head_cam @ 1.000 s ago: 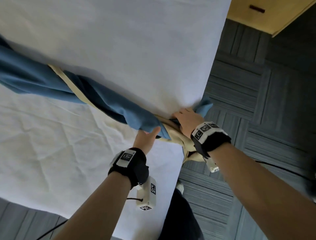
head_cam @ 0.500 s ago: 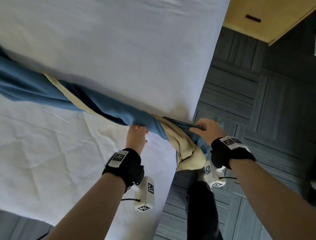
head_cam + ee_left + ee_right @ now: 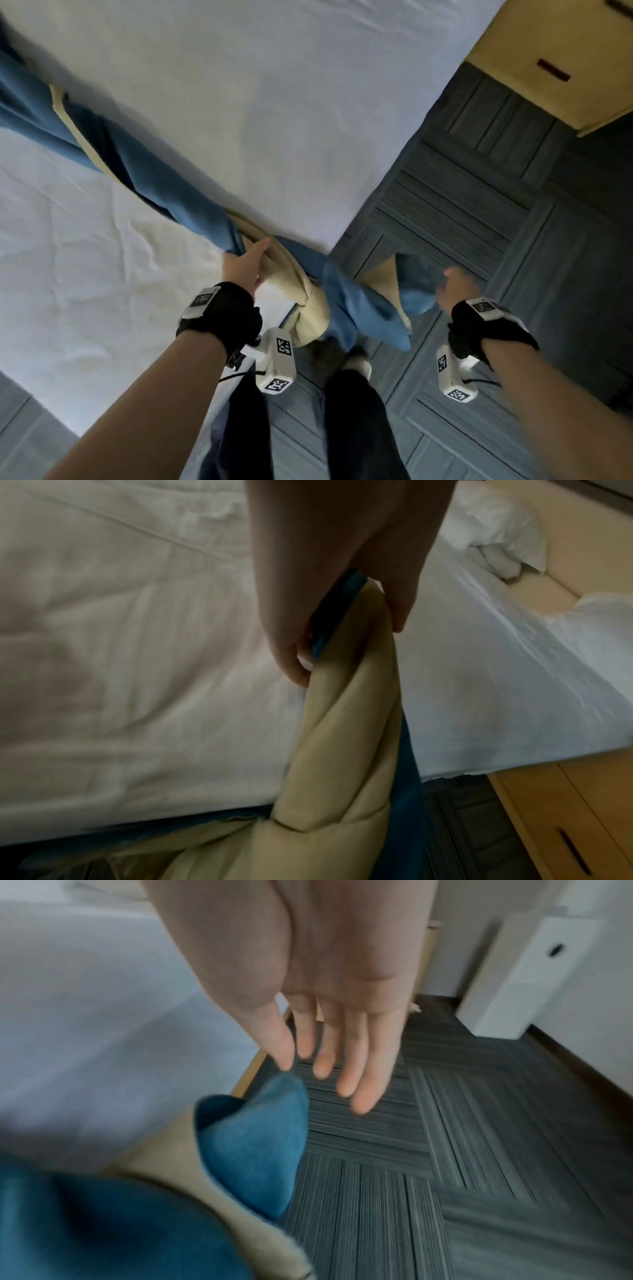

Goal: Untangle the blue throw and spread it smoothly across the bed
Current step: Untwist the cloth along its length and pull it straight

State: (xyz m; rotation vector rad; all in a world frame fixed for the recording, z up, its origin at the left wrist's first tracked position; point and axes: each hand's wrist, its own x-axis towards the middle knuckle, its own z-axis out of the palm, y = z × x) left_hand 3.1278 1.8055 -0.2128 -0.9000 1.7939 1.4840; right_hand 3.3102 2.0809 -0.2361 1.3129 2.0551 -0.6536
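Note:
The blue throw [image 3: 144,178] with a beige lining is twisted into a rope that runs diagonally across the white bed [image 3: 274,102] and hangs knotted [image 3: 310,308] over the bed's near edge. My left hand [image 3: 245,265] grips the twisted part at the bed edge; in the left wrist view its fingers [image 3: 291,653] and thumb pinch the beige and blue fabric [image 3: 346,723]. My right hand [image 3: 457,286] hovers over the floor to the right of the loose blue end [image 3: 414,284]. In the right wrist view its fingers [image 3: 342,1064] are straight and spread, holding nothing, just above that blue end [image 3: 253,1145].
Grey striped carpet tiles [image 3: 496,222] cover the floor right of the bed. A light wooden nightstand [image 3: 555,58] stands at the upper right. White pillows [image 3: 496,534] lie at the head of the bed. My legs [image 3: 359,428] stand at the bed's edge.
My right hand has let go of the throw's end and swung out to the right over the floor. The knotted end now hangs further off the bed. My left hand keeps its grip.

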